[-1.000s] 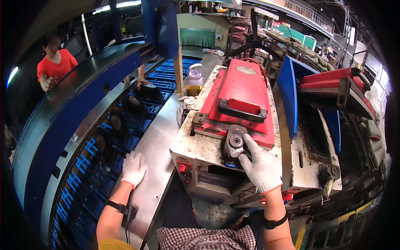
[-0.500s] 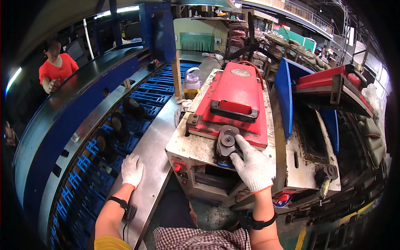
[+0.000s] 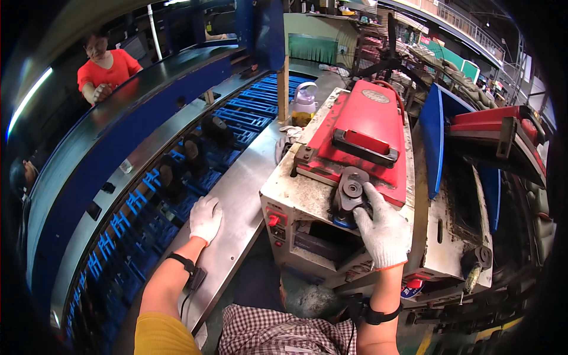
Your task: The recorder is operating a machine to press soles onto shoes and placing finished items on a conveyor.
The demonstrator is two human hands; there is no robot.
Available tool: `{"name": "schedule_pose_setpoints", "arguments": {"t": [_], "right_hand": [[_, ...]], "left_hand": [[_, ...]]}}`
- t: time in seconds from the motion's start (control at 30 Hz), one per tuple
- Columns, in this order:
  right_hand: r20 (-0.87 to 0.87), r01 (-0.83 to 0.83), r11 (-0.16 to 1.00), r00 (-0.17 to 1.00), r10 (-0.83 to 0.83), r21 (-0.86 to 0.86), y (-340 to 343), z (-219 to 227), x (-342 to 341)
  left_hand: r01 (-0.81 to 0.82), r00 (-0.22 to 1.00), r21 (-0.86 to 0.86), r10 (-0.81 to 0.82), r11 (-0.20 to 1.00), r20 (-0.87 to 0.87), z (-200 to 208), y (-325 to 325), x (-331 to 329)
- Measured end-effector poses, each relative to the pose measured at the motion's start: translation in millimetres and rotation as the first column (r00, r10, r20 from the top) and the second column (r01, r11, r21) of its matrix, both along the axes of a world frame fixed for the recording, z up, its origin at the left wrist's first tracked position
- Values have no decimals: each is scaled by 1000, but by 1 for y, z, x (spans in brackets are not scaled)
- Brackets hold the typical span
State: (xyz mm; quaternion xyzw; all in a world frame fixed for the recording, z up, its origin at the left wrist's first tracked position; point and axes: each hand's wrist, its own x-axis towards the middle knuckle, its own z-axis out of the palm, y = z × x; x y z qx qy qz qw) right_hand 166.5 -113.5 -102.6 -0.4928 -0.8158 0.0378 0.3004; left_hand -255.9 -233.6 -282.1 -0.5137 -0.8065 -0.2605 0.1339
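Note:
In a white knitted glove, my right hand [image 3: 384, 234] grips the right side of a dark metal clamp latch [image 3: 353, 188] at the front of a press. Its thumb and forefinger press against the latch; the other fingers are partly hidden. The press has a red lid [image 3: 376, 121], lowered onto a grimy cream body [image 3: 296, 189], with a black handle [image 3: 365, 149] just behind the latch. My left hand [image 3: 206, 219], also gloved, lies flat and empty on the bare metal ledge [image 3: 228, 236] left of the press.
A conveyor with blue racks [image 3: 127, 219] carrying dark pieces runs along the left. Across it, a person in red [image 3: 109, 71] stands behind a long blue beam [image 3: 136, 112]. A lidded bottle [image 3: 304, 106] stands behind the ledge. On the right, a second press has its red lid [image 3: 491, 121] raised.
The whole view has swung left, so the press and ledge appear farther right. Another person's head has come in at the left edge. Both my hands keep their places on ledge and latch.

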Motion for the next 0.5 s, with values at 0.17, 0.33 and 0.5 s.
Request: {"name": "schedule_pose_setpoints", "arguments": {"t": [0.17,0.33,0.5], "right_hand": [[-17,-29,999,999,29,35,3,-5,0],[-42,-41,997,998,44,70,4,-9,0],[-12,-15,1000,1000,15,27,1,-5,0]], "left_hand": [[-15,999,-71,19,997,44,5,-3,0],[-13,999,-68,15,998,40,4,-4,0],[-11,1000,-50,12,999,28,2,-3,-1]]}}
